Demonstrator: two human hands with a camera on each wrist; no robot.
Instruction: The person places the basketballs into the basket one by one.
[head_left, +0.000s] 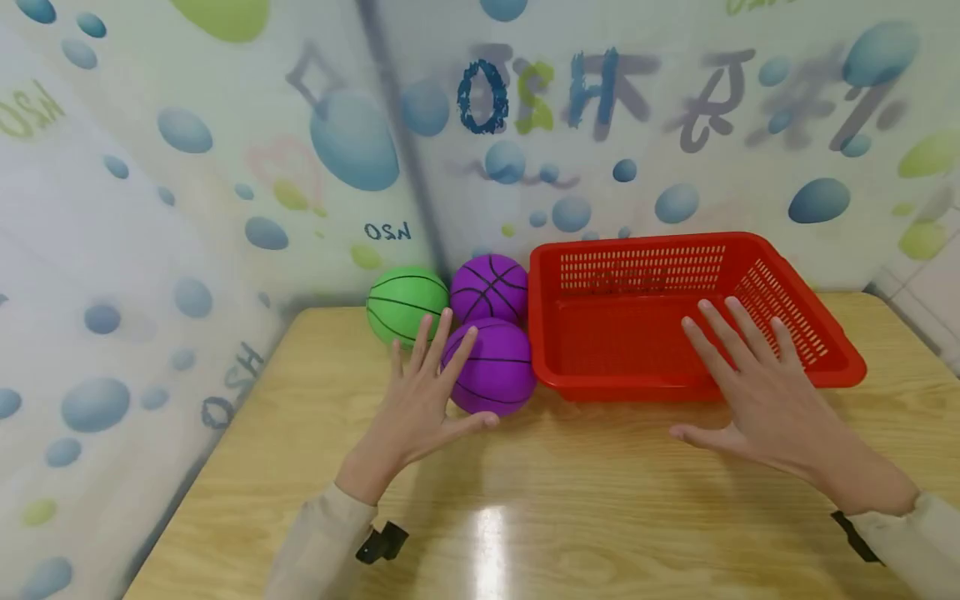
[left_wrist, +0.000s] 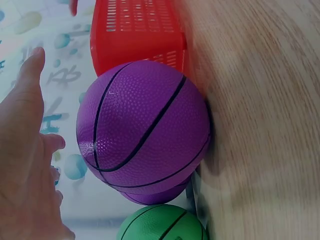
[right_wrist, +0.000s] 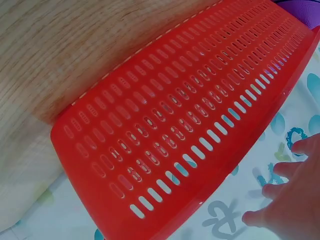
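Observation:
My left hand (head_left: pixel 420 400) hovers with spread fingers in front of the balls. Nearest to it is a purple ball (head_left: pixel 491 379) with black basketball lines, partly covered by the fingers in the head view. Behind that ball sit a second purple ball (head_left: pixel 490 283) and a green ball (head_left: pixel 405 302), close together. To their right stands a red plastic basket (head_left: pixel 600 333) with slotted walls; no contents show in it. My right hand (head_left: pixel 772 408), fingers spread, is over the basket's front rim. In the right wrist view the hand (right_wrist: pixel 292 195) appears apart from the basket's slotted side (right_wrist: pixel 175 115).
Everything stands on a wood-grain table (head_left: pixel 585 500). A wall covering (head_left: pixel 480 192) with blue and green bubble prints rises behind the table and along its left side. The balls and basket lie near the back edge.

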